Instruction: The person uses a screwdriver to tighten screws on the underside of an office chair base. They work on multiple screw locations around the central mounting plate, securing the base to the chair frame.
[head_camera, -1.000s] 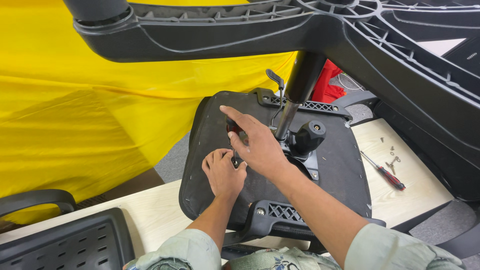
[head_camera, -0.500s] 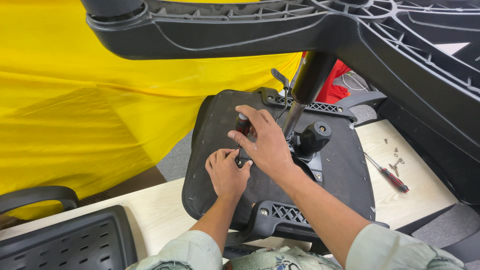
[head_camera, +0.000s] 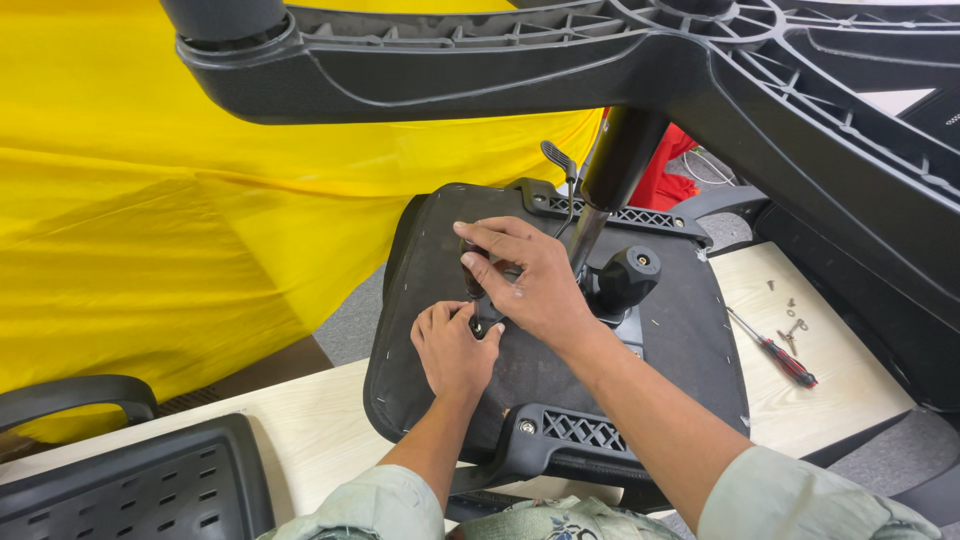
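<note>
An upturned black office-chair seat (head_camera: 450, 260), its fabric-covered underside facing up, lay on a pale wooden desk (head_camera: 830, 400). Both hands worked near the middle of that underside. The left hand (head_camera: 452, 345) rested flat on the fabric, fingers curled together at a small dark part (head_camera: 487, 322) just under the other hand; whether its grip actually pinched that part could not be told. The right hand (head_camera: 525, 280) lay over it from above, fingers pressed around a short dark tool or handle (head_camera: 470, 275), mostly hidden by the palm and fingers. The two hands touched each other.

Just right of the hands stood the black metal tilt mechanism (head_camera: 620, 285) with a round knob, and from it rose a dark gas-lift column (head_camera: 615, 165) to the black plastic star base (head_camera: 560, 60) that spread across the top of the view. A thin lever with a flat paddle end (head_camera: 560, 160) stuck up beside the column.

On the desk to the right lay a red-and-black-handled screwdriver (head_camera: 780, 355), with a few loose screws (head_camera: 790, 318) near it. A yellow cloth sheet (head_camera: 180, 220) hung behind. A slotted black plastic chair back panel (head_camera: 130, 490) lay at the lower left.
</note>
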